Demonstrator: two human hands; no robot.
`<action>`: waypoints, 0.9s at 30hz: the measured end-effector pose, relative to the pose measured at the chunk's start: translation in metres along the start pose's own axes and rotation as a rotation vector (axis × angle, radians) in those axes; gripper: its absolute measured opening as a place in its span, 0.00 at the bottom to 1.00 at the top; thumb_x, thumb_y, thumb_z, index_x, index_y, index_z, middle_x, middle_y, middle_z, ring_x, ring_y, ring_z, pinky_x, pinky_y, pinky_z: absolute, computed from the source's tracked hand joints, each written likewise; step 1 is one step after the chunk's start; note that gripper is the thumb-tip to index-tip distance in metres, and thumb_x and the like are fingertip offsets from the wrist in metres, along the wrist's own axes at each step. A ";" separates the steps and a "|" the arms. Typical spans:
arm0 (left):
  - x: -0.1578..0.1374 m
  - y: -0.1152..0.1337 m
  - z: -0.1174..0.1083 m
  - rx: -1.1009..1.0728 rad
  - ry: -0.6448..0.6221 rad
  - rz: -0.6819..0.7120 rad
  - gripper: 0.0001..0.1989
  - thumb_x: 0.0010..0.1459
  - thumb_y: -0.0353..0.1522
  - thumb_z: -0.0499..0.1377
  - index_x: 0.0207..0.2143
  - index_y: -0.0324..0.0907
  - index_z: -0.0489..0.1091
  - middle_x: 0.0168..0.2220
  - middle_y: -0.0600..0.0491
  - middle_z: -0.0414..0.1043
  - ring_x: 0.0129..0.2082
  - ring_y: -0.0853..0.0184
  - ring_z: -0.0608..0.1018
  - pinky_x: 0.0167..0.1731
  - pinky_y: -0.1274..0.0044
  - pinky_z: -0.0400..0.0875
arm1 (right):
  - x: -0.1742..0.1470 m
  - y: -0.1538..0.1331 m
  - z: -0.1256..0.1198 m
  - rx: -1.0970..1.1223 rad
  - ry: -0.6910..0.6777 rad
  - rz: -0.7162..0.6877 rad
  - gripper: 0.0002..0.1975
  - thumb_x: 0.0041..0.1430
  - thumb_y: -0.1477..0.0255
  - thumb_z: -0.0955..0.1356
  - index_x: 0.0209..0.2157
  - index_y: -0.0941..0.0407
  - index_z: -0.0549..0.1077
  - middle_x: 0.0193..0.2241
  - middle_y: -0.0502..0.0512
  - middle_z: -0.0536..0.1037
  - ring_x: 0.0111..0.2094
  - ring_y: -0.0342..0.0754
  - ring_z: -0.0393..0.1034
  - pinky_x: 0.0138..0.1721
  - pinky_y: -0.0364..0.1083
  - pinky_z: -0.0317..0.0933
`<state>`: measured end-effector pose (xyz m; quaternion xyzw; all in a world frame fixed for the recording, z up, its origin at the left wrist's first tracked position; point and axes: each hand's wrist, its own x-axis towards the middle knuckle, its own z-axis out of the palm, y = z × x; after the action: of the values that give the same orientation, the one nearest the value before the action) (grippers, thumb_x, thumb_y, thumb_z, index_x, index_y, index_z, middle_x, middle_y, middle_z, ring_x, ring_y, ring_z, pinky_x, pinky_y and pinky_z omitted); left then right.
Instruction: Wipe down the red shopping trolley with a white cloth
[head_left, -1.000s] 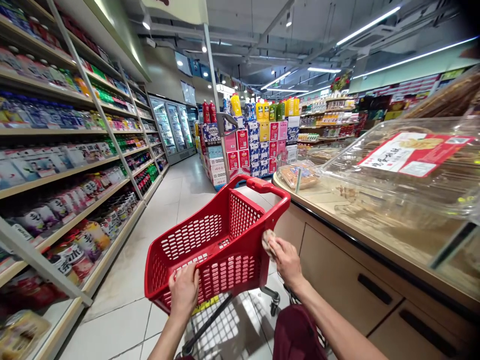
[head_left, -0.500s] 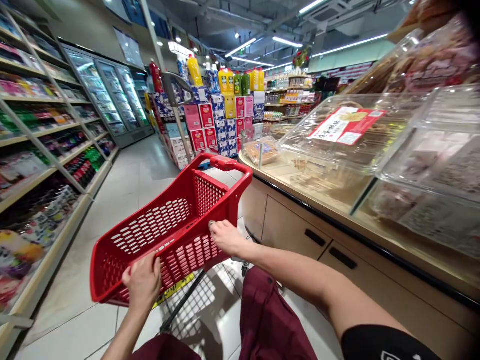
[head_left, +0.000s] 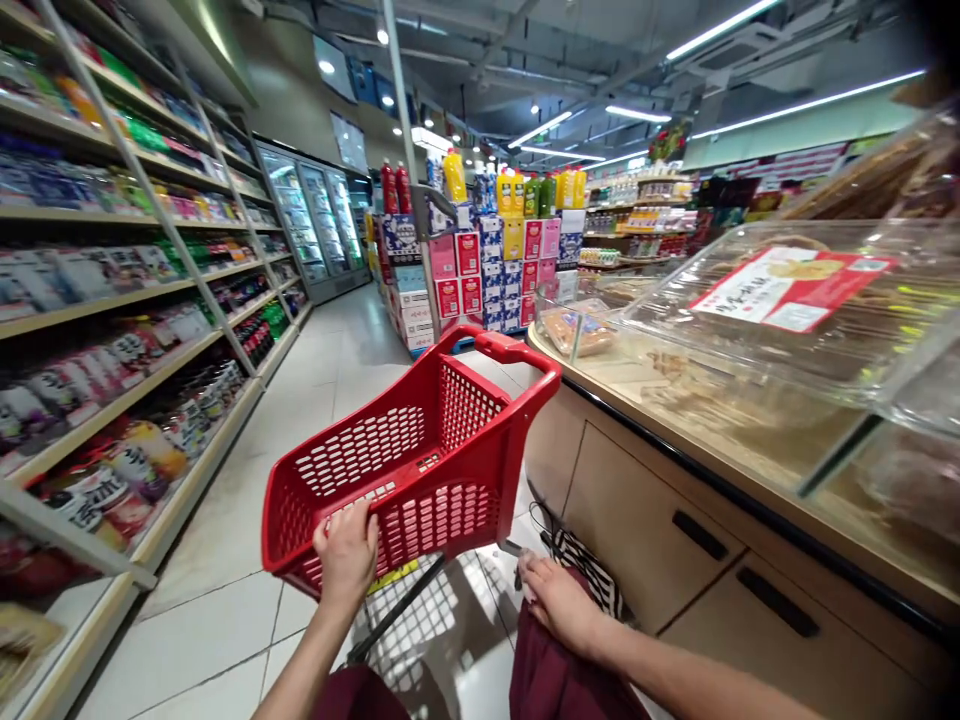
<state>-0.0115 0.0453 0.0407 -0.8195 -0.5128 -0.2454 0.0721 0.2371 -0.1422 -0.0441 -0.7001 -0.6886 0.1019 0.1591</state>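
My left hand is closed over the near rim of a red plastic shopping cart, with its fingers hooked inside. The cart's basket has slotted walls and a raised red handle, and its visible floor holds nothing. My right hand is off the cart, low in front of my maroon-trousered knee. Its fingers are curled, and a small pale patch shows at the fingertips; I cannot make out what it is. A black-and-white striped bag lies on the floor just beyond that hand.
Stocked shelves line the left side. A wooden counter with clear packaged food trays runs along the right. Stacked drink cartons and a metal pole stand ahead. Glass-door fridges are at the back.
My right hand has left the cart's side and dropped to near my knee. The left hand keeps its hold on the rim. The view has turned left, shifting everything rightward.
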 end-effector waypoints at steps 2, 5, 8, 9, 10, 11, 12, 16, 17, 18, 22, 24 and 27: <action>-0.002 0.000 -0.001 -0.005 0.001 -0.008 0.13 0.57 0.32 0.45 0.40 0.41 0.65 0.40 0.49 0.72 0.42 0.62 0.70 0.48 0.66 0.50 | 0.002 0.008 0.004 0.103 0.105 0.059 0.15 0.44 0.81 0.61 0.34 0.57 0.72 0.34 0.56 0.74 0.35 0.47 0.67 0.38 0.45 0.62; -0.004 0.000 -0.002 -0.023 0.003 -0.010 0.13 0.57 0.31 0.45 0.40 0.41 0.65 0.39 0.49 0.72 0.42 0.62 0.70 0.48 0.66 0.51 | 0.028 0.020 -0.034 0.206 0.476 0.056 0.15 0.46 0.80 0.60 0.36 0.57 0.71 0.32 0.56 0.73 0.34 0.46 0.67 0.37 0.46 0.63; -0.006 0.001 -0.004 -0.052 0.003 -0.011 0.12 0.57 0.31 0.45 0.40 0.42 0.65 0.40 0.50 0.72 0.42 0.62 0.70 0.48 0.66 0.51 | 0.067 0.027 -0.104 0.153 1.001 0.050 0.17 0.49 0.73 0.63 0.43 0.57 0.69 0.43 0.60 0.69 0.43 0.50 0.64 0.44 0.50 0.60; -0.006 0.002 -0.004 -0.060 0.005 -0.015 0.12 0.57 0.31 0.45 0.40 0.42 0.65 0.40 0.50 0.72 0.42 0.63 0.70 0.48 0.65 0.51 | 0.080 0.028 -0.123 0.116 1.107 0.034 0.16 0.50 0.72 0.63 0.43 0.57 0.69 0.46 0.61 0.67 0.46 0.51 0.62 0.47 0.52 0.57; -0.006 0.002 -0.005 -0.067 0.009 -0.020 0.12 0.57 0.30 0.45 0.40 0.43 0.65 0.39 0.50 0.72 0.42 0.63 0.70 0.48 0.65 0.51 | 0.092 0.028 -0.135 0.084 1.157 0.007 0.14 0.52 0.72 0.63 0.41 0.56 0.70 0.49 0.60 0.64 0.48 0.52 0.60 0.49 0.54 0.56; -0.007 0.003 -0.006 -0.073 0.012 -0.024 0.12 0.57 0.30 0.45 0.40 0.43 0.65 0.39 0.50 0.72 0.41 0.63 0.70 0.48 0.65 0.51 | 0.101 0.028 -0.139 0.056 1.166 -0.036 0.12 0.53 0.73 0.62 0.40 0.56 0.70 0.50 0.60 0.64 0.50 0.52 0.59 0.49 0.54 0.56; -0.007 0.003 -0.006 -0.079 0.013 -0.027 0.12 0.57 0.30 0.45 0.40 0.43 0.65 0.39 0.50 0.72 0.41 0.63 0.70 0.48 0.65 0.51 | 0.108 0.026 -0.136 0.032 1.139 -0.093 0.11 0.55 0.74 0.61 0.38 0.56 0.71 0.50 0.60 0.64 0.50 0.52 0.58 0.48 0.54 0.57; -0.007 0.003 -0.008 -0.109 0.000 -0.033 0.12 0.56 0.30 0.45 0.39 0.43 0.65 0.38 0.51 0.72 0.41 0.63 0.70 0.47 0.65 0.52 | 0.106 0.018 -0.082 -0.051 0.814 -0.379 0.11 0.57 0.74 0.60 0.39 0.54 0.71 0.42 0.58 0.72 0.43 0.47 0.65 0.41 0.48 0.64; -0.008 0.003 -0.008 -0.116 -0.003 -0.033 0.12 0.56 0.30 0.45 0.39 0.43 0.65 0.38 0.51 0.72 0.40 0.63 0.70 0.47 0.65 0.52 | 0.103 0.016 -0.073 -0.060 0.776 -0.413 0.12 0.57 0.74 0.60 0.40 0.53 0.71 0.41 0.57 0.73 0.42 0.46 0.66 0.40 0.47 0.65; -0.008 0.003 -0.008 -0.123 -0.005 -0.033 0.12 0.56 0.30 0.44 0.39 0.43 0.65 0.38 0.51 0.72 0.40 0.63 0.70 0.47 0.65 0.52 | 0.100 0.013 -0.068 -0.060 0.783 -0.420 0.13 0.57 0.75 0.60 0.43 0.53 0.70 0.41 0.56 0.73 0.42 0.46 0.66 0.40 0.47 0.65; -0.009 0.005 -0.008 -0.133 -0.017 -0.051 0.12 0.56 0.29 0.45 0.39 0.43 0.65 0.38 0.51 0.71 0.41 0.63 0.69 0.48 0.64 0.52 | 0.109 0.005 -0.085 -0.005 1.058 -0.327 0.18 0.55 0.77 0.62 0.49 0.54 0.66 0.48 0.58 0.68 0.51 0.50 0.58 0.50 0.54 0.59; -0.009 0.005 -0.008 -0.136 -0.028 -0.060 0.12 0.55 0.29 0.45 0.39 0.42 0.65 0.39 0.50 0.71 0.42 0.63 0.69 0.48 0.64 0.51 | 0.119 -0.001 -0.084 -0.012 1.066 -0.357 0.17 0.55 0.77 0.62 0.48 0.54 0.67 0.48 0.57 0.69 0.53 0.51 0.57 0.51 0.55 0.57; -0.009 0.004 -0.009 -0.146 -0.051 -0.056 0.13 0.55 0.28 0.45 0.41 0.43 0.65 0.40 0.50 0.71 0.42 0.63 0.68 0.49 0.64 0.51 | 0.121 -0.012 -0.057 -0.062 0.892 -0.455 0.15 0.57 0.77 0.60 0.45 0.53 0.70 0.42 0.55 0.73 0.50 0.48 0.60 0.46 0.51 0.63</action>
<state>-0.0142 0.0332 0.0444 -0.8140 -0.5178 -0.2630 -0.0076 0.2505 -0.0265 0.0229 -0.5120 -0.6913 -0.2653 0.4354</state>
